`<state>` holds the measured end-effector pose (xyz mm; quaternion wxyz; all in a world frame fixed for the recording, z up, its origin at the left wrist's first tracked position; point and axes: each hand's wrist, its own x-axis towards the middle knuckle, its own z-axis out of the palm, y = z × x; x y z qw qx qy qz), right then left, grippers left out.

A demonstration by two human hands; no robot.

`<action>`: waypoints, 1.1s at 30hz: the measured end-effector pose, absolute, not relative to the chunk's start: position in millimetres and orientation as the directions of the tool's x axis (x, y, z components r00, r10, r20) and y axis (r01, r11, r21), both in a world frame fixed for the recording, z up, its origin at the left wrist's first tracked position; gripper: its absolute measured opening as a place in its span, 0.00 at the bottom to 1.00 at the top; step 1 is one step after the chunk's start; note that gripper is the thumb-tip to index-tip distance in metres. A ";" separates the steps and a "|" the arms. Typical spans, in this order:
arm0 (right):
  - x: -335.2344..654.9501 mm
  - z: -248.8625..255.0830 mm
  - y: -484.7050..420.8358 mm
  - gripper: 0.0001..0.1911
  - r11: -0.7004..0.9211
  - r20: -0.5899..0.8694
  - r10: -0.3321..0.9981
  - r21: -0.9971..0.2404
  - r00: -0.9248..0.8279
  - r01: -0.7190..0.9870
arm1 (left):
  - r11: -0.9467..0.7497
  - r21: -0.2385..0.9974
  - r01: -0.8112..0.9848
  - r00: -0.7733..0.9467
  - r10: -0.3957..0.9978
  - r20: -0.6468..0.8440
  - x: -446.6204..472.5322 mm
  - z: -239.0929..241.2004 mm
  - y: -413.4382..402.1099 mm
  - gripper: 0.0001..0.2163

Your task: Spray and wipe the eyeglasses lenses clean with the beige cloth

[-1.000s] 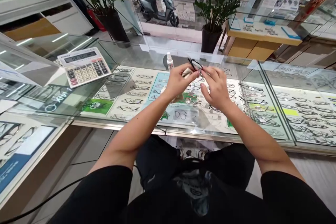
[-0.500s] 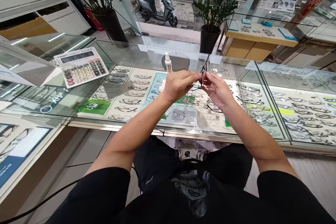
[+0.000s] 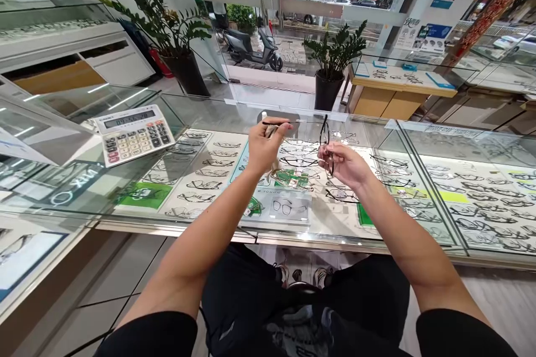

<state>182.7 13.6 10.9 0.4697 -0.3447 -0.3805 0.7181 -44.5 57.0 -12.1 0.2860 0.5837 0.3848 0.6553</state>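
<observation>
A pair of thin-framed eyeglasses [image 3: 325, 133] is held up above the glass counter, its front turned nearly edge-on and upright. My right hand [image 3: 345, 163] pinches it low on the front between thumb and fingers. Closed at the left, my left hand [image 3: 268, 148] has a thin dark rod between its fingers. This rod looks like the temple arm reaching left from the eyeglasses, though the thin stretch between is hard to make out. Behind my left hand, a white spray bottle [image 3: 264, 115] is mostly hidden.
Under the glass counter [image 3: 234, 228] lie rows of spectacle frames [image 3: 218, 163]. A calculator [image 3: 134, 135] rests on the counter at left, beside a clear angled panel. Beyond stand potted plants [image 3: 329, 70], a glass door and a wooden display table [image 3: 389, 95].
My left hand has drawn away leftward from the eyeglasses' front, leaving a wide gap between the hands. My right hand keeps its hold. The view has tilted up, showing more of the street.
</observation>
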 end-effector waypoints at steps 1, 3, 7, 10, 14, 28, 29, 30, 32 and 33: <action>182.6 10.9 13.0 0.22 -0.273 -0.138 0.931 -0.878 -0.338 -0.392 | -0.496 0.868 0.024 -0.149 0.857 0.494 -46.0 -11.1 59.3 0.18; 181.7 10.5 12.1 0.24 -0.286 -0.142 0.924 -0.873 -0.356 -0.396 | -0.431 0.901 -0.048 -0.129 0.897 0.422 -47.7 -10.2 62.8 0.19; 181.5 10.3 13.1 0.22 -0.295 -0.141 0.934 -0.826 -0.329 -0.481 | -0.330 0.939 -0.100 -0.037 0.944 0.328 -47.6 -10.4 64.9 0.20; 185.6 12.4 16.0 0.20 -0.248 -0.125 0.955 -0.831 -0.268 -0.497 | -0.274 0.960 -0.051 0.008 0.962 0.274 -48.8 -9.4 64.6 0.18; 192.7 15.1 19.0 0.18 -0.127 -0.074 0.989 -0.877 -0.132 -0.462 | -0.244 0.970 0.018 -0.041 0.969 0.245 -53.2 -4.9 63.1 0.13; 182.7 9.0 9.8 0.11 0.028 0.082 0.977 -0.965 -0.197 -0.261 | -0.445 0.888 0.118 0.262 0.876 0.404 -46.8 0.4 46.4 0.17; 182.0 8.6 9.3 0.11 0.031 0.087 0.974 -0.966 -0.210 -0.256 | -0.450 0.888 0.091 0.247 0.874 0.417 -46.6 -0.9 46.4 0.19; 181.5 8.2 9.0 0.11 0.036 0.093 0.971 -0.967 -0.220 -0.252 | -0.450 0.891 0.066 0.233 0.875 0.425 -46.5 -2.1 46.3 0.21; 180.9 7.8 8.8 0.11 0.046 0.106 0.966 -0.968 -0.237 -0.248 | -0.463 0.886 0.038 0.214 0.869 0.445 -46.0 -4.0 45.4 0.22; 180.9 7.7 8.9 0.11 0.049 0.112 0.962 -0.968 -0.248 -0.247 | -0.487 0.872 0.038 0.210 0.858 0.470 -45.5 -4.6 44.7 0.23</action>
